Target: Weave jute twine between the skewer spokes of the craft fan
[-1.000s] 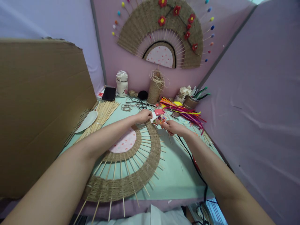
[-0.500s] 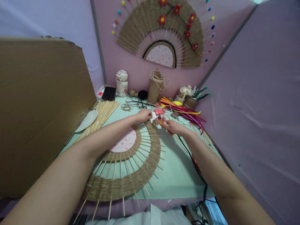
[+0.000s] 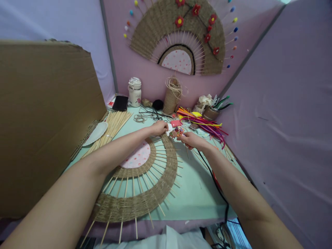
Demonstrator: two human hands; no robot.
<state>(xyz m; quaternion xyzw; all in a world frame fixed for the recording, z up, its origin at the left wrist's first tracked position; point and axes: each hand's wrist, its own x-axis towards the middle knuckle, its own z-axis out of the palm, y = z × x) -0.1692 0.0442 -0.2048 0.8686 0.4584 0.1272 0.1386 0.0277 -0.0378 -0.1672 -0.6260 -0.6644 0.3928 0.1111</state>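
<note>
On the table lies a half-round woven fan (image 3: 169, 162) with thin sticks radiating through its bands and a pink-spotted white centre (image 3: 138, 157). My left hand (image 3: 159, 128) is closed at the fan's far end; what its fingertips pinch is too small to make out. Just to its right, my right hand (image 3: 193, 140) grips a small multicoloured patterned object (image 3: 178, 131), whose kind is unclear. A black cord (image 3: 207, 166) runs from beneath this hand towards the table's front edge. Close behind both hands is a coral-and-white item (image 3: 176, 123).
Behind stand a white bottle (image 3: 135, 92), a twine roll (image 3: 172, 97) and a holder of sticks (image 3: 211, 112). Colourful pipe cleaners (image 3: 204, 124) lie right, bamboo sticks (image 3: 115, 124) and a white oval dish (image 3: 95, 135) left. Cardboard (image 3: 46, 121) walls the left; a finished fan (image 3: 178, 34) hangs behind.
</note>
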